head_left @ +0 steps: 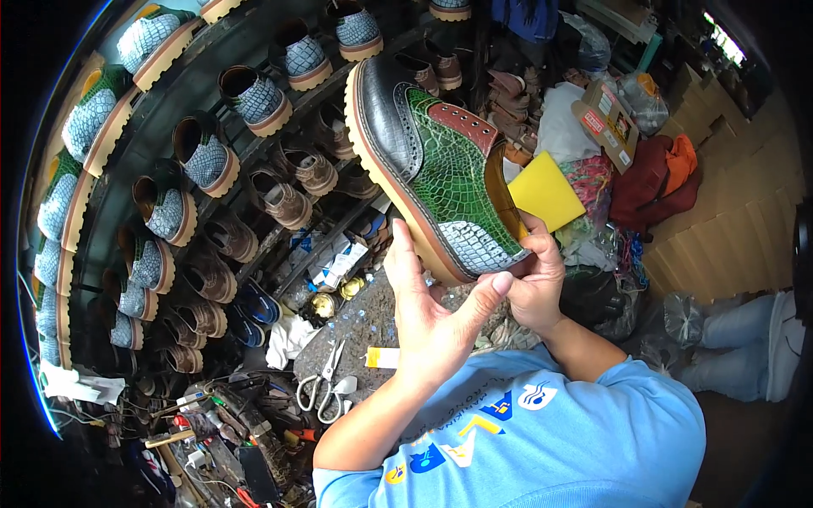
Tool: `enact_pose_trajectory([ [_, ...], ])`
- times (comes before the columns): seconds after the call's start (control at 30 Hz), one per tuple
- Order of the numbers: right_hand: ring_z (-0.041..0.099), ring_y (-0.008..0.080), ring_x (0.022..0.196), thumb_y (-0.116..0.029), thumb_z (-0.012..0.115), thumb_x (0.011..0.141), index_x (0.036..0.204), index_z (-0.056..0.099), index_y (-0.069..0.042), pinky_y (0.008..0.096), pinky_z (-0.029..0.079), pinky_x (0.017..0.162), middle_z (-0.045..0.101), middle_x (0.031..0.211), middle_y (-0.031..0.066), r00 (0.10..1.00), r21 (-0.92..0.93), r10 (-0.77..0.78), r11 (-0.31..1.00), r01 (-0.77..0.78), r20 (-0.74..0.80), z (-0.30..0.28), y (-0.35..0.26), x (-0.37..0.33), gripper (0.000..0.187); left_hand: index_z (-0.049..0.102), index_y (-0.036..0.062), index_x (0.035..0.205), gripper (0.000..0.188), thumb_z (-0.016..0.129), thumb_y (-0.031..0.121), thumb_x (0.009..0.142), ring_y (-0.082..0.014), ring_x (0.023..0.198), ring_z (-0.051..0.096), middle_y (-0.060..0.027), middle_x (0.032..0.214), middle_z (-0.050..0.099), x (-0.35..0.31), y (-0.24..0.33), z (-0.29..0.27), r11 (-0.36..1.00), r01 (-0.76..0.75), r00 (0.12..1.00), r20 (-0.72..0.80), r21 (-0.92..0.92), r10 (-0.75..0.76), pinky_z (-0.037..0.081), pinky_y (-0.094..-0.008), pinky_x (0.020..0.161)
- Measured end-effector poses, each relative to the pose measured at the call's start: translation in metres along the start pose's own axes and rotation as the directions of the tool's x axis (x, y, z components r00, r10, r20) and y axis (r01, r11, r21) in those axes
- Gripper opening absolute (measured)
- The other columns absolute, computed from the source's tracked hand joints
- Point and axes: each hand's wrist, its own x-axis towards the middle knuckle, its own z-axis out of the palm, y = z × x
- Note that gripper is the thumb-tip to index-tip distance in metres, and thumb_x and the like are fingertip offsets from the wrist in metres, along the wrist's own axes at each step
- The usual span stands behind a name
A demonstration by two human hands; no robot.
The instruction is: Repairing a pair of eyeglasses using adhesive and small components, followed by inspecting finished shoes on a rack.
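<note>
A wingtip shoe [453, 173] is raised in front of me, its toe tilted up and to the left. It has a black toe, green scale-patterned sides, a brown lace panel with eyelets, a pale blue-white heel and a ridged tan sole. My left hand [428, 317] supports it from below, fingers against the sole and thumb pointing toward the heel. My right hand [539, 284] grips the heel end, with some fingers hidden behind the collar. Just beyond that hand shows a yellow square [546, 192]; whether my fingers touch it, I cannot tell.
Racks at the left carry rows of similar shoes [254, 97] and brown shoes [284, 199]. Below them are scissors [324, 385], a white cloth [290, 340] and cluttered tools [212, 436]. Plastic bags, a maroon bag [652, 190] and cardboard boxes [720, 212] stand at the right.
</note>
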Motion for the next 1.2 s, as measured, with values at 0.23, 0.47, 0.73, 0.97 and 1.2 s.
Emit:
enact_pose_trajectory([
  [0.23,0.058,0.0249,0.125,-0.001,0.086,0.078,0.114,0.05,-0.006,0.0337,0.058,0.097,0.035,0.152,0.0208,0.999,-0.01,0.026,1.0,-0.026,0.022,-0.002,-0.01,0.0,0.051,0.004,-0.0023,0.159,0.114,0.086,0.02,0.084,-0.029,0.134,0.045,-0.0172,0.146,0.031,-0.006,0.014,-0.001,1.0,-0.013,1.0,0.021,-0.024,0.013,0.05,-0.0413,0.104],
  [0.47,0.054,0.025,0.128,-0.001,0.089,0.073,0.11,0.052,-0.007,0.0369,0.053,0.103,0.039,0.147,0.0195,0.992,-0.138,-0.004,0.99,0.022,0.126,0.004,-0.028,-0.004,0.053,0.03,0.0016,0.155,0.088,0.082,0.012,0.083,-0.0231,0.122,0.055,-0.0131,0.138,0.051,0.022,0.015,-0.02,0.92,0.082,0.992,-0.06,-0.383,-0.113,0.044,-0.0378,0.107],
  [0.73,0.045,0.0272,0.135,-0.009,0.097,0.065,0.108,0.058,-0.008,0.0382,0.045,0.107,0.033,0.149,0.0195,0.947,-0.094,0.217,0.975,-0.2,0.236,-0.004,-0.049,-0.008,0.058,0.043,0.0042,0.147,0.064,0.062,0.042,0.099,-0.0271,0.126,0.057,-0.0128,0.141,0.056,0.012,-0.018,-0.029,0.809,0.068,0.986,-0.086,-0.584,-0.145,0.044,-0.044,0.111],
  [0.97,0.031,0.0395,0.145,-0.061,0.087,0.066,0.134,0.061,0.0,0.0488,0.023,0.119,0.032,0.154,0.0275,0.856,-0.452,0.227,0.892,0.009,0.464,-0.006,-0.071,0.055,0.094,0.044,0.0036,0.145,0.064,0.063,0.043,0.099,-0.0263,0.124,0.058,-0.0132,0.137,0.058,0.011,-0.018,-0.03,0.859,0.051,0.969,-0.182,-0.51,-0.166,0.046,-0.0421,0.109],
  [1.2,0.035,0.0379,0.144,-0.043,0.088,0.07,0.137,0.058,0.005,0.0468,0.024,0.12,0.031,0.154,0.0295,0.809,-0.23,0.335,0.94,-0.252,0.483,0.008,-0.059,0.046,0.087,0.048,0.0021,0.141,0.058,0.064,0.038,0.099,-0.0236,0.117,0.062,-0.0129,0.131,0.061,0.004,-0.014,-0.027,0.862,0.058,0.969,-0.179,-0.504,-0.17,0.05,-0.0398,0.104],
])
